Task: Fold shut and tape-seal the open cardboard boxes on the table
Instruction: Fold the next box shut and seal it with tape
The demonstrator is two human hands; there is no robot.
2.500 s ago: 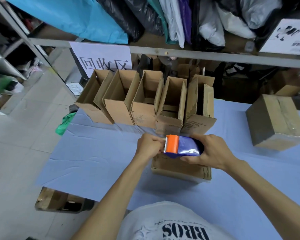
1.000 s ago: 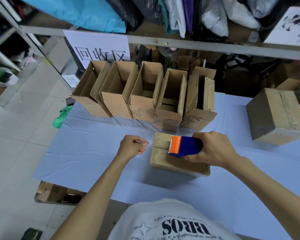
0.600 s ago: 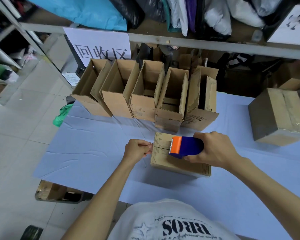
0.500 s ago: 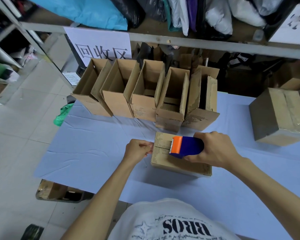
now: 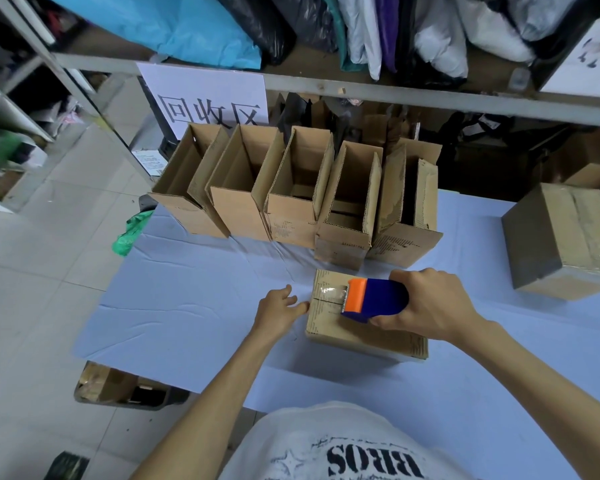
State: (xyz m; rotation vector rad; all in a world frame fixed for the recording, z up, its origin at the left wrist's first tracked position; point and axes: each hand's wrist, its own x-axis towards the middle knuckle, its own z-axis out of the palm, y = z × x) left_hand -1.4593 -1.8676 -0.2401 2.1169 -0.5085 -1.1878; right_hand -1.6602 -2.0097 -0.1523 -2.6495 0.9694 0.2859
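Observation:
A small folded-shut cardboard box [image 5: 357, 332] lies on the blue table cover in front of me. My right hand [image 5: 433, 304] grips a blue tape dispenser with an orange blade guard [image 5: 374, 299] resting on the box top. A short strip of clear tape [image 5: 331, 292] runs from the blade to the box's left end, over the flap seam. My left hand [image 5: 278, 308] has its fingers extended, fingertips touching the box's left edge. Several open boxes [image 5: 291, 192] stand in a row behind.
A larger taped box [image 5: 568, 237] sits at the right on the table cover [image 5: 187, 306]. A metal shelf rail [image 5: 326, 86] with bags and a paper sign runs behind the row. A floor crate [image 5: 118, 386] and green bag [image 5: 130, 233] lie left of the table.
The left hand, which was pinching the tape end, has opened and now touches the box's left edge. Tape now lies on the box top. The dispenser stayed roughly in place.

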